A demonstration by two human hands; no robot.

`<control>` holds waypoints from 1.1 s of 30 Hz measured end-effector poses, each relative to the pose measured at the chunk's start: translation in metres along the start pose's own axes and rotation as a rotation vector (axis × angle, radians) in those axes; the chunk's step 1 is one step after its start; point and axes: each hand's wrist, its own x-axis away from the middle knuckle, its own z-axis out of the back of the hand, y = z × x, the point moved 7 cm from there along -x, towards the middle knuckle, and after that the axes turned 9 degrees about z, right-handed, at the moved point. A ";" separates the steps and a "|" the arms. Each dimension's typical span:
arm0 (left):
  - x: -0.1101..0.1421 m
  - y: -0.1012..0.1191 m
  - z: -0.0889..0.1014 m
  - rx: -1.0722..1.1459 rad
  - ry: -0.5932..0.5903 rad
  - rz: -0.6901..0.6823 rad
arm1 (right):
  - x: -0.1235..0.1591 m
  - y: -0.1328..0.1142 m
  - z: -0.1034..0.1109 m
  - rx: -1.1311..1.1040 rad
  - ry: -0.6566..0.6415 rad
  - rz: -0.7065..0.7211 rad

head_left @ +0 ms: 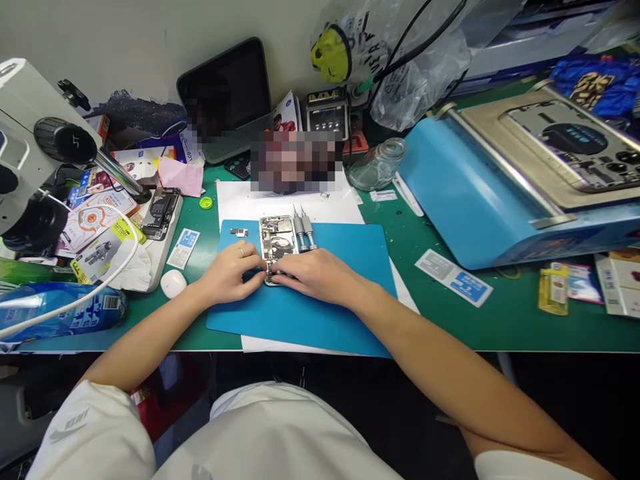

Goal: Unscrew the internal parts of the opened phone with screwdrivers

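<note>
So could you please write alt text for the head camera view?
Both hands, left hand and right hand, rest on the near end of an opened phone lying on a blue mat. Two screwdrivers lie beside it on a cluttered green bench.

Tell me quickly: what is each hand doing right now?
Left hand: fingers curled on the near end of the opened phone, grip unclear.
Right hand: lying over the phone's near end, grip cannot be told.

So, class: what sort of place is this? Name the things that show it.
Probably a phone repair bench: an opened phone under both hands, screwdrivers beside it, and a microscope on the left.
</note>
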 end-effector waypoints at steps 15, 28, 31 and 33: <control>-0.002 -0.002 -0.002 -0.020 -0.032 0.026 | -0.001 -0.002 0.001 0.047 0.011 0.016; 0.000 -0.001 -0.004 -0.045 -0.032 0.001 | 0.008 0.008 0.007 -0.057 -0.039 0.030; 0.000 -0.001 -0.004 -0.051 -0.035 -0.013 | 0.007 0.008 0.005 -0.074 -0.050 0.025; 0.000 -0.002 -0.005 -0.056 -0.041 -0.012 | 0.007 0.008 0.005 -0.077 -0.048 0.026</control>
